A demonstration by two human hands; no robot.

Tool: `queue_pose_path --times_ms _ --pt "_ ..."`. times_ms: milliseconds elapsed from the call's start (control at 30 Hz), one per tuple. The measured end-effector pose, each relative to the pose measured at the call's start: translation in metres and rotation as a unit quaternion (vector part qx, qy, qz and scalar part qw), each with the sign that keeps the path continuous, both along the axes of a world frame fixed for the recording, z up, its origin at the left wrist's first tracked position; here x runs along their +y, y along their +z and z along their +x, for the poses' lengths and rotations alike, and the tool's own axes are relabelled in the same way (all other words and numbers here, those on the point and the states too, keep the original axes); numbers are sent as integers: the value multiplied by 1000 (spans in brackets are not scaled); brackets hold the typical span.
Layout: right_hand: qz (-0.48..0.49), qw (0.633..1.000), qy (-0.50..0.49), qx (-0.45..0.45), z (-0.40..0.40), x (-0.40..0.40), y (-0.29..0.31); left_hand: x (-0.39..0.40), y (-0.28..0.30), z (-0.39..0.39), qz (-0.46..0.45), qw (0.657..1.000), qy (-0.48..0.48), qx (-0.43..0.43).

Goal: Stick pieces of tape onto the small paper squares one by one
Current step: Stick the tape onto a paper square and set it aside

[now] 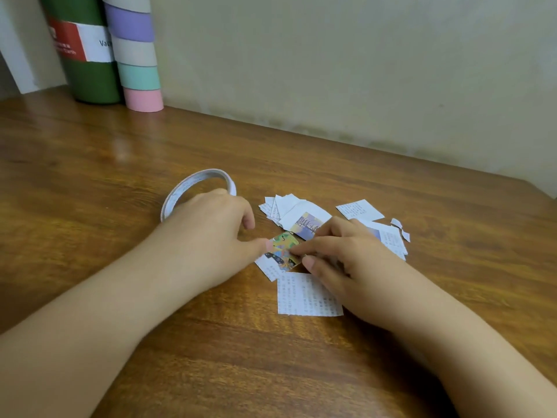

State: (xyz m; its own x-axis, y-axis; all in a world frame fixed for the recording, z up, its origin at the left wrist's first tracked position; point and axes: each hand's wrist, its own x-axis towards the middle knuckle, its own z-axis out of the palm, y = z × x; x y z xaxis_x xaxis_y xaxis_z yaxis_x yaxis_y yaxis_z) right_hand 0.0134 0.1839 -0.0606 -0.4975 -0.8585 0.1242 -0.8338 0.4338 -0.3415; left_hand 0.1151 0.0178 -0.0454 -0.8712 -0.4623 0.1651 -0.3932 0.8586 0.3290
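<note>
A colourful printed paper square (283, 251) lies on the wooden table (120, 176) among several small paper squares. My left hand (217, 233) touches its left edge with a straight thumb, the other fingers loosely curled. My right hand (346, 260) pinches the square's right edge between index finger and thumb; any tape piece there is too small to see. A white tape roll (180, 193) lies flat just behind my left hand, partly hidden by it. A text-printed square (307, 295) lies in front of my right hand, and a purple-picture square (307, 226) sits behind it.
A loose heap of white paper squares (281, 206) lies behind the hands, with more squares (360, 209) to the right. A green cylinder (90, 73) and a pastel-striped cylinder (138, 58) stand at the back left against the wall. The table's corner (539, 191) is at the far right.
</note>
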Motion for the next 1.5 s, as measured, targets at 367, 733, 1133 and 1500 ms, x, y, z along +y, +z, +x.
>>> queue_pose_path --times_ms 367,733,1133,1500 --pt "-30 998 -25 -48 2 5 2 3 -7 -2 65 990 -70 -99" --pt "-100 982 -73 -143 6 1 4 4 -12 0 61 990 -125 -9" --pt "-340 869 -64 -355 5 9 20 -2 -1 -1 340 912 -93 209" --pt "-342 866 -73 -358 8 12 27 3 5 2 381 893 -108 215"
